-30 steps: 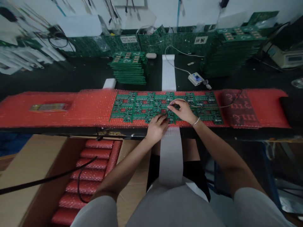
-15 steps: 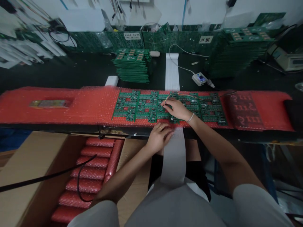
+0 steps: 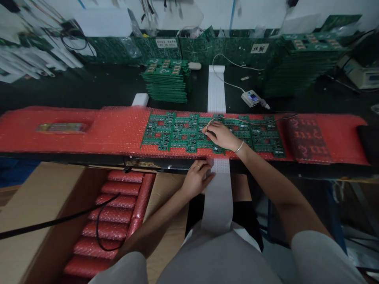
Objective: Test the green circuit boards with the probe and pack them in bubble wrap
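Below the table edge, my left hand has its fingers bent over the left edge of a white strip, which looks like a strip of labels. It runs beneath the red bubble wrap and hangs down toward my lap. My right hand is pinched on the end of a thin cable, above the middle of a panel of green circuit boards. The panel lies on red bubble wrap. My right fingers hide part of the boards and the cable's very tip.
A stack of green boards stands behind the panel, a taller stack at right. A small white device with a screen is wired to the cable. Below left, an open carton holds several red bubble-wrapped bundles.
My left hand, blurred before, has moved slightly down and left and now rests at the strip's edge. My right hand stays at about the same spot over the boards.
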Demonstrator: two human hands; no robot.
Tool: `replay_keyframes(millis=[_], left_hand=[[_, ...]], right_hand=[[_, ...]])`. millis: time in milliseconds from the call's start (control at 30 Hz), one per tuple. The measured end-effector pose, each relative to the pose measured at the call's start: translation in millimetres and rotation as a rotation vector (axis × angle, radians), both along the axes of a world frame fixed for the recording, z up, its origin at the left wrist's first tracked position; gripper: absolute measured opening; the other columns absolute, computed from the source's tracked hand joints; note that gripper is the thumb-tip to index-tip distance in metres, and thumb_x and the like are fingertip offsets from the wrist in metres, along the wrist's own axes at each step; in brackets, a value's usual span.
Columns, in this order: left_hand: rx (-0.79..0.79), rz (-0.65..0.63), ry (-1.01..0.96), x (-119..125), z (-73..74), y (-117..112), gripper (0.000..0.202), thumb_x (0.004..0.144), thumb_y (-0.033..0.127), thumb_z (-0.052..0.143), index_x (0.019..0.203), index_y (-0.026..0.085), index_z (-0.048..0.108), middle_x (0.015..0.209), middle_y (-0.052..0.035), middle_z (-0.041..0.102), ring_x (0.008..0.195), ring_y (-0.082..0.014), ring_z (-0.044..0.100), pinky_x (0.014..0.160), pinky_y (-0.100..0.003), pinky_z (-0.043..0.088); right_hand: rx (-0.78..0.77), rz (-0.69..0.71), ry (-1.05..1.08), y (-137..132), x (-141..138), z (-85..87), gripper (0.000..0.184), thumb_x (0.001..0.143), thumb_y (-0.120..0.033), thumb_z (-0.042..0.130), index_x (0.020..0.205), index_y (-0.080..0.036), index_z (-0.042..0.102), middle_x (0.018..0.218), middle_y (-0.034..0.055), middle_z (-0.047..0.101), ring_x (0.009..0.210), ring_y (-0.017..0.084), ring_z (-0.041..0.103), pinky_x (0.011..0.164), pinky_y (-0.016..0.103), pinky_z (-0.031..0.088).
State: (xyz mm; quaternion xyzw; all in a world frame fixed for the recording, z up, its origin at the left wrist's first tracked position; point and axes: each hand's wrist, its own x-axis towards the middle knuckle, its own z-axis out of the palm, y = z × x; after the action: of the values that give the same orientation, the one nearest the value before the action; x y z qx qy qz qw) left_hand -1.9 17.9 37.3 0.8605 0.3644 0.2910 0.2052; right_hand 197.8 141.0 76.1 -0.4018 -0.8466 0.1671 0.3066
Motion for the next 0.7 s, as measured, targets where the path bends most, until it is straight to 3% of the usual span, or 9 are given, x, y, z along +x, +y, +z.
replay_keyframes(millis=[300, 700], left_hand=[[0.055, 0.015, -0.011, 3, -7.2, -4, 0.019, 0.091, 0.025, 0.065, 0.108, 0.020, 0.064, 0.108, -0.0090, 0.062, 0.102, -0.0243, 0.058, 0.088, -0.042, 0.055], [0.089, 0.067, -0.112, 8, -16.3, -5, 0.007, 0.092, 0.017, 0.060, 0.096, 0.021, 0.065, 0.098, -0.0060, 0.064, 0.096, -0.0200, 0.058, 0.084, -0.036, 0.052]], right_hand=[[-0.017, -0.122, 0.048, 1, -1, -12.4, 0.006, 0.091, -0.023, 0.058, 0.094, -0.021, 0.063, 0.099, 0.0072, 0.068, 0.100, 0.026, 0.059, 0.093, 0.043, 0.044], [-0.042, -0.147, 0.076, -1, -1, -14.8, 0.005, 0.092, -0.025, 0.056, 0.090, -0.023, 0.060, 0.099, 0.0057, 0.067, 0.100, 0.025, 0.058, 0.094, 0.043, 0.044]])
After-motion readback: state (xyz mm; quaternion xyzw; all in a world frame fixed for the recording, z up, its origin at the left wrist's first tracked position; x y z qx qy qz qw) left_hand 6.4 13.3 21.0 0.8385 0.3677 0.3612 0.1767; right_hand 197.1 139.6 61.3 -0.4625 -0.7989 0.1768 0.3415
